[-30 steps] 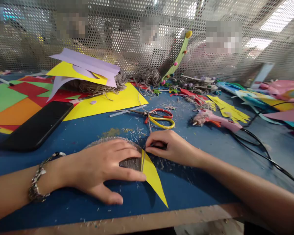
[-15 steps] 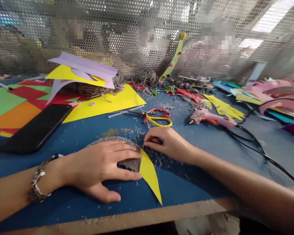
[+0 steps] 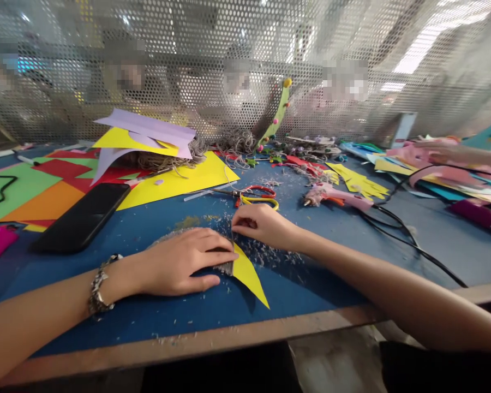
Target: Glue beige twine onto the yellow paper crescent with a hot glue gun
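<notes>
My left hand (image 3: 182,261) lies flat, palm down, on a yellow paper crescent (image 3: 249,275). Most of the crescent is wrapped in grey yarn (image 3: 226,268), largely covered by that hand, while its pointed yellow tip sticks out bare to the right. Just beyond the fingertips, my right hand (image 3: 264,226) is closed in a pinch on a thin strand of the yarn, which runs down to the edge of the wrapping. Scissors (image 3: 270,203) with red and yellow handles rest behind my right hand.
A pink glue gun (image 3: 339,197) with a black cord lies to the right. At left are a black phone (image 3: 82,218) and coloured paper sheets (image 3: 45,202). Yarn heaps (image 3: 239,142) sit by the perforated metal screen (image 3: 204,71). Another person's hand (image 3: 454,153) is at far right.
The camera view has shifted. My left hand's fingers have drawn closer together and cover more of the wrapped crescent. My right hand still pinches the strand near the crescent's edge.
</notes>
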Tool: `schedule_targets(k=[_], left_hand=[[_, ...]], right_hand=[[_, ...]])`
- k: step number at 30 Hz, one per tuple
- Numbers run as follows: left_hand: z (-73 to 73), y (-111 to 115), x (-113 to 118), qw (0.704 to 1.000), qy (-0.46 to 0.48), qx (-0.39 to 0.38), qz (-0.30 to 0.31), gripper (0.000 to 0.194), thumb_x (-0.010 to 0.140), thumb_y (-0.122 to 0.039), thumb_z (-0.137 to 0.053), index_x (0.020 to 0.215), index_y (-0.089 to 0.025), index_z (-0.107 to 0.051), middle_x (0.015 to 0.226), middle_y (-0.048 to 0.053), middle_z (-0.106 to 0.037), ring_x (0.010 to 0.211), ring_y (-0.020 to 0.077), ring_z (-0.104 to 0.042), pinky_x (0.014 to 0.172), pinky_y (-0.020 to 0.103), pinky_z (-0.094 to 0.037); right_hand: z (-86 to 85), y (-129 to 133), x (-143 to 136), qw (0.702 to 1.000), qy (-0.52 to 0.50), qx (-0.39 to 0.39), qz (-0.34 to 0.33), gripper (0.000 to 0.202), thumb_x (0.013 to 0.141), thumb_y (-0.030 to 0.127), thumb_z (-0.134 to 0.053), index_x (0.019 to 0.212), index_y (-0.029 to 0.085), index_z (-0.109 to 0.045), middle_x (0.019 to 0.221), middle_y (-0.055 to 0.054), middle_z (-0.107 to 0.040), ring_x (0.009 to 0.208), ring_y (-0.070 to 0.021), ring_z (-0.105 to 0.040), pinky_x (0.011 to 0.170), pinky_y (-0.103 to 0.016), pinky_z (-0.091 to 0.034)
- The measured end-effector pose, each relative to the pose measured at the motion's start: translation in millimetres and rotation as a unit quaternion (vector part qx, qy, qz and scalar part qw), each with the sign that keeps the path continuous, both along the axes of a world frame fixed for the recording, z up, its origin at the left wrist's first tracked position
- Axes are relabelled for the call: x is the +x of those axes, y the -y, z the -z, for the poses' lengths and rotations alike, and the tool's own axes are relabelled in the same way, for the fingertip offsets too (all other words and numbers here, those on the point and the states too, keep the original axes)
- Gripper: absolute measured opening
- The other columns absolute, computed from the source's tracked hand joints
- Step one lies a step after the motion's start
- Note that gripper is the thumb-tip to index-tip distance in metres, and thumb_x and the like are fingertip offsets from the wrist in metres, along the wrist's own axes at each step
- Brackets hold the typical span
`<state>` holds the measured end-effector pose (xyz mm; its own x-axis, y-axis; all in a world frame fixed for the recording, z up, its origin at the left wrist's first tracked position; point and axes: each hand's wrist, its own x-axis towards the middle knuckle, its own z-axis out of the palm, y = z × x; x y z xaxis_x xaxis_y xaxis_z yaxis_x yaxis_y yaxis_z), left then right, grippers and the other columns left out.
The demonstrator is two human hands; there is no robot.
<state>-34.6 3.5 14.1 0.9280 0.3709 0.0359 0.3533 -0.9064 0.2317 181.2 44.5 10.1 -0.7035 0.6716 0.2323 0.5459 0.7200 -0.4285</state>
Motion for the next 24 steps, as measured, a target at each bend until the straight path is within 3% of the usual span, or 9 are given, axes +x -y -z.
schedule_targets(k=[6, 9, 13, 18, 21, 24], left_hand=[[2.9, 2, 1, 1.000, 0.004, 0.006, -0.021, 0.045, 0.087, -0.034, -0.040, 0.130, -0.025, -0.032, 0.134, 0.006, -0.030, 0.115, 0.0225, -0.033, 0.098, 0.041, -0.030], [3.7, 0, 2, 0.998, 0.034, -0.004, -0.058, 0.040, 0.087, -0.033, -0.039, 0.127, -0.027, -0.036, 0.134, 0.004, -0.030, 0.115, 0.0229, -0.031, 0.097, 0.042, -0.031], [4.8, -3, 4, 0.994, 0.073, -0.012, -0.086, 0.025, 0.088, -0.025, -0.039, 0.111, -0.024, -0.049, 0.124, 0.002, -0.041, 0.113, 0.0200, -0.032, 0.097, 0.038, -0.031], [7.3, -4, 5, 0.992, 0.090, -0.031, -0.087, 0.020, 0.087, -0.021, -0.041, 0.105, -0.020, -0.047, 0.112, 0.004, -0.049, 0.106, 0.0168, -0.039, 0.094, 0.034, -0.033], [8.6, -4, 4, 0.990, 0.096, -0.038, -0.093, 0.020, 0.087, -0.021, -0.041, 0.106, -0.020, -0.045, 0.112, 0.004, -0.047, 0.107, 0.0165, -0.039, 0.094, 0.034, -0.033], [9.5, -3, 3, 0.989, 0.102, -0.046, -0.094, 0.022, 0.087, -0.021, -0.041, 0.108, -0.021, -0.043, 0.112, 0.004, -0.047, 0.107, 0.0166, -0.039, 0.094, 0.033, -0.034]], right_hand=[[0.6, -2, -6, 1.000, 0.016, 0.024, -0.007, 0.009, 0.076, 0.015, -0.051, 0.071, 0.013, -0.057, 0.066, 0.000, -0.053, 0.059, -0.0083, -0.042, 0.056, -0.020, -0.031], [-2.6, -2, -10, 0.999, 0.014, 0.040, -0.013, 0.005, 0.075, 0.013, -0.051, 0.074, 0.013, -0.056, 0.066, 0.000, -0.052, 0.061, -0.0081, -0.042, 0.057, -0.020, -0.032], [-3.6, -4, -11, 0.998, 0.005, 0.060, -0.032, 0.007, 0.078, 0.013, -0.049, 0.075, 0.013, -0.056, 0.069, 0.000, -0.051, 0.064, -0.0084, -0.043, 0.059, -0.020, -0.034], [0.2, -2, -9, 0.996, 0.007, 0.075, -0.038, 0.010, 0.080, 0.018, -0.048, 0.078, 0.013, -0.056, 0.075, -0.002, -0.052, 0.066, -0.0086, -0.046, 0.061, -0.020, -0.038], [-12.5, 2, -4, 0.993, 0.045, 0.104, -0.019, 0.016, 0.084, 0.022, -0.043, 0.090, 0.016, -0.056, 0.089, -0.004, -0.054, 0.072, -0.0082, -0.050, 0.066, -0.019, -0.041], [-40.9, -2, 20, 0.986, 0.098, 0.128, 0.041, 0.020, 0.084, 0.024, -0.041, 0.093, 0.020, -0.058, 0.093, -0.003, -0.058, 0.074, -0.0085, -0.052, 0.065, -0.019, -0.041]])
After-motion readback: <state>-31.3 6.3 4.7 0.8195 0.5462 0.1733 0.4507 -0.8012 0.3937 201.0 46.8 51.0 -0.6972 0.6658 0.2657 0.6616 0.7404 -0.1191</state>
